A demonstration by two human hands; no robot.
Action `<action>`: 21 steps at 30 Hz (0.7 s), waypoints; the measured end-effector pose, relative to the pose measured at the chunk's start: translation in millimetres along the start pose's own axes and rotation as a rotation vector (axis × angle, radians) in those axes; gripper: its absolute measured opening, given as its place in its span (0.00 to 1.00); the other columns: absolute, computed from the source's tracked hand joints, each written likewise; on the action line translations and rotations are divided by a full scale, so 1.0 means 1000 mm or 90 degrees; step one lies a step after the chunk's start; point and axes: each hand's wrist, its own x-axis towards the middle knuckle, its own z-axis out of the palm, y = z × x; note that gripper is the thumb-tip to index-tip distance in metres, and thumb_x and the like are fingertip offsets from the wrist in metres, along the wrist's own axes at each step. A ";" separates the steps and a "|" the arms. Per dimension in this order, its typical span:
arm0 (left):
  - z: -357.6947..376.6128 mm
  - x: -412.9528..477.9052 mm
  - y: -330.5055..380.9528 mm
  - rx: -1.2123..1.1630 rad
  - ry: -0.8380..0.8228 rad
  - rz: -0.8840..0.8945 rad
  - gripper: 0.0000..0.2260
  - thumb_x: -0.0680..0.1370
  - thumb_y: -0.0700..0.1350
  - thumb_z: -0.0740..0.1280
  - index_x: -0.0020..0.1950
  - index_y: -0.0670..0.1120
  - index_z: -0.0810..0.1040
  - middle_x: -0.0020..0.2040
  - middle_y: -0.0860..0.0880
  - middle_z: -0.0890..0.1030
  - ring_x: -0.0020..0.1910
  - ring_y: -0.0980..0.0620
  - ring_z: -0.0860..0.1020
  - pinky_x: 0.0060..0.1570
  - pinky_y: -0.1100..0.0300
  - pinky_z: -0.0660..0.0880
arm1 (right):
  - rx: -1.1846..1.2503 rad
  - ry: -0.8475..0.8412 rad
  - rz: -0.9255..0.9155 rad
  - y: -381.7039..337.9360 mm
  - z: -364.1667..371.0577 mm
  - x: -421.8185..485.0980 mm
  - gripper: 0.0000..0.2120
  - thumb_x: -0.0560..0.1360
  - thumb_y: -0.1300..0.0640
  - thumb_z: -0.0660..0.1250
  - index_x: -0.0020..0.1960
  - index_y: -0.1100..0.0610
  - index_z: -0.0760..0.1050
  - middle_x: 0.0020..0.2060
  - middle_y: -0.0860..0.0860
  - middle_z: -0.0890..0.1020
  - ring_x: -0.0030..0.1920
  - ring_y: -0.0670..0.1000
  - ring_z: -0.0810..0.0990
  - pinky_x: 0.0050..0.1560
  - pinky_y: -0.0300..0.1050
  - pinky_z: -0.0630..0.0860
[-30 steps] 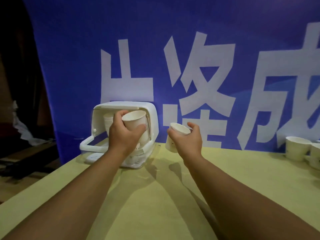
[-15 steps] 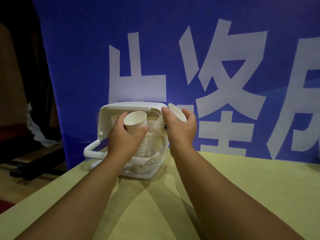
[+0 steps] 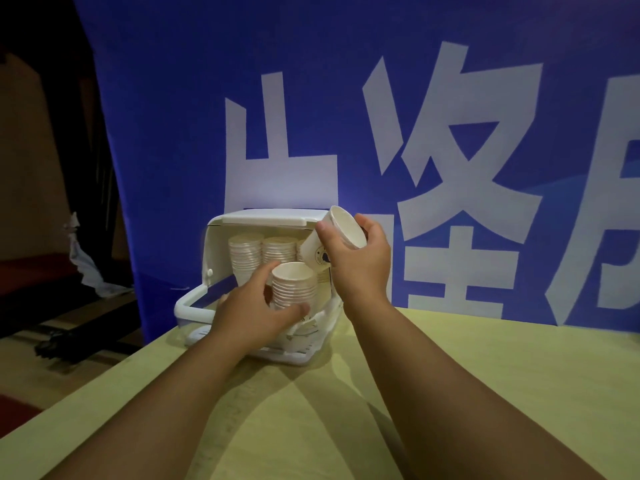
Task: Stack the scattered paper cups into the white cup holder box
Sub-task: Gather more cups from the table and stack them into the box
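Observation:
The white cup holder box (image 3: pixel 214 244) stands at the table's far edge with its lid raised. Inside it stand stacks of paper cups (image 3: pixel 244 252). At the front of the box is another cup stack (image 3: pixel 294 285), and my left hand (image 3: pixel 252 313) holds it between thumb and fingers, low on the stack. My right hand (image 3: pixel 360 268) grips a single paper cup (image 3: pixel 317 252) with a small printed mark. That cup is tilted, mouth up and to the right, just above and to the right of the front stack.
A blue banner (image 3: pixel 346 98) with large white characters hangs right behind the box. The yellowish table (image 3: pixel 346 393) ends at a slanted left edge (image 3: pixel 104 379), beyond which lie a dark floor and crumpled white material (image 3: pixel 81 265).
The cup in my left hand now sits on the front stack, and the hand has slid down it. My right hand has brought its cup up and over the box's right side.

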 end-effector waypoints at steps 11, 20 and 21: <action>0.000 -0.001 -0.006 -0.048 -0.018 0.038 0.40 0.65 0.68 0.78 0.73 0.71 0.63 0.63 0.60 0.80 0.61 0.54 0.80 0.61 0.45 0.80 | -0.189 -0.224 -0.069 0.004 0.003 -0.004 0.38 0.71 0.35 0.73 0.76 0.45 0.66 0.64 0.43 0.75 0.63 0.46 0.74 0.62 0.46 0.76; 0.004 0.002 -0.014 -0.023 0.004 0.054 0.40 0.67 0.69 0.75 0.73 0.70 0.58 0.66 0.58 0.79 0.61 0.52 0.80 0.58 0.45 0.81 | -0.374 -0.248 -0.084 0.027 0.003 -0.004 0.19 0.83 0.45 0.62 0.68 0.52 0.79 0.61 0.50 0.83 0.57 0.49 0.80 0.54 0.44 0.77; 0.004 0.002 -0.014 -0.014 0.004 0.056 0.39 0.68 0.68 0.76 0.73 0.70 0.58 0.66 0.58 0.79 0.60 0.52 0.80 0.58 0.45 0.81 | -0.374 -0.251 -0.082 0.030 0.003 -0.004 0.19 0.83 0.44 0.61 0.68 0.52 0.79 0.61 0.49 0.83 0.57 0.49 0.80 0.54 0.44 0.78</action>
